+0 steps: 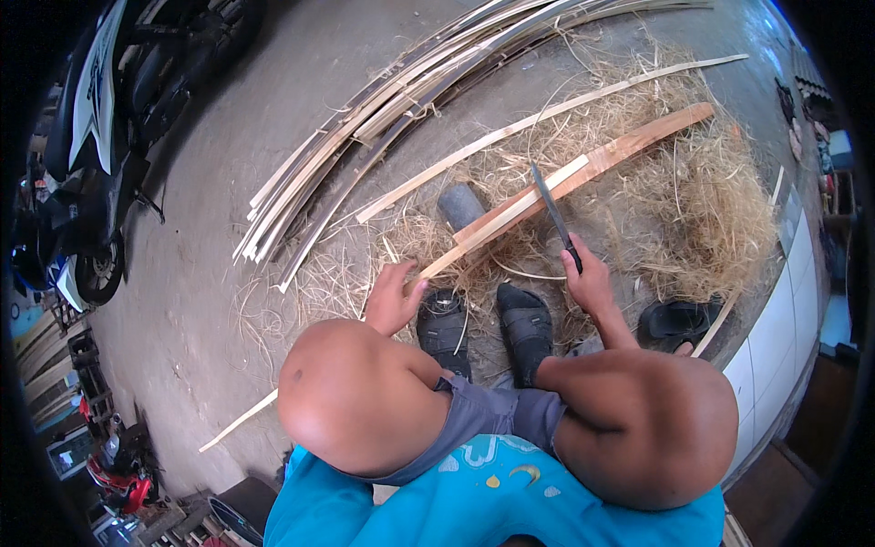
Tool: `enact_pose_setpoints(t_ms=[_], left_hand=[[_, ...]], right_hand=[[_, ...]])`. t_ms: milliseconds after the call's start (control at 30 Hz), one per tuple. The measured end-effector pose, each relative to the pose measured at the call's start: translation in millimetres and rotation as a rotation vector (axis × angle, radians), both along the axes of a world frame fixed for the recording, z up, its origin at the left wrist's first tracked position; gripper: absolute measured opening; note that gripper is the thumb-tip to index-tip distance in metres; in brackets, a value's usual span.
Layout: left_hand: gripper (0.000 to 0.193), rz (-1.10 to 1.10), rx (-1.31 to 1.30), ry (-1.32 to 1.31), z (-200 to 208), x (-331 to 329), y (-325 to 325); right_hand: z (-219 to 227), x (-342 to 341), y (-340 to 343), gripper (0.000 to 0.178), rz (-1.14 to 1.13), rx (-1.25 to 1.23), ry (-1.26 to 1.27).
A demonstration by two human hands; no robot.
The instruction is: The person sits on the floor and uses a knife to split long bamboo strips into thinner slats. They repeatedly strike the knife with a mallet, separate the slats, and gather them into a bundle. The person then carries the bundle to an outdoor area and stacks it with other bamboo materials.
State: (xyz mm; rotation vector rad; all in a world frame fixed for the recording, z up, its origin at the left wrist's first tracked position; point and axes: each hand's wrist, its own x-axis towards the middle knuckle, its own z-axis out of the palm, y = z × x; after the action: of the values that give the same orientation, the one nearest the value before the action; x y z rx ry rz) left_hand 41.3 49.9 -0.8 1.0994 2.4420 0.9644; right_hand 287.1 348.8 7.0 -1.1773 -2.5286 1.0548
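Observation:
My right hand (591,275) is closed round the black handle of a long knife (550,202). Its narrow dark blade points away from me and crosses over a pale bamboo strip (510,215). The strip's near end is between the thumb and fingers of my left hand (396,299), beside my left knee. Under the strip lies a reddish-brown wooden board (652,133), slanting up to the far right. A dark grey cylinder (460,204) stands against the board's near-left part. Whether the blade touches the strip I cannot tell.
Thin shavings (702,210) cover the ground around the board. A bundle of long strips (392,100) lies at the far left, a single strip (547,114) nearer. My sandals (527,333) are just in front. A motorcycle (100,164) stands left; white tiles (775,319) edge the right.

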Motion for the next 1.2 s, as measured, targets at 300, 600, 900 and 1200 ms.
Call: enact_pose_setpoints(t_ms=[300, 600, 900, 1200], left_hand=[[0.018, -0.161, 0.161, 0.272, -18.3, 18.4, 60.9], [0.014, 0.628, 0.439, -0.347, 8.6, -42.5, -8.3], [0.019, -0.054, -0.855, -0.193, 20.6, -31.3, -141.3], [0.016, -0.435, -1.086, 0.224, 84.2, -188.0, -124.7]], right_hand=[[-4.6, -0.2, 1.0, 0.045, 0.023, 0.062, 0.022], [-19.8, 13.8, 1.2, 0.048, -0.016, 0.121, 0.042], [-10.6, 24.5, 18.3, 0.054, -0.106, 0.186, -0.178], [-24.1, 17.2, 26.5, 0.052, -0.214, -0.034, 0.018]])
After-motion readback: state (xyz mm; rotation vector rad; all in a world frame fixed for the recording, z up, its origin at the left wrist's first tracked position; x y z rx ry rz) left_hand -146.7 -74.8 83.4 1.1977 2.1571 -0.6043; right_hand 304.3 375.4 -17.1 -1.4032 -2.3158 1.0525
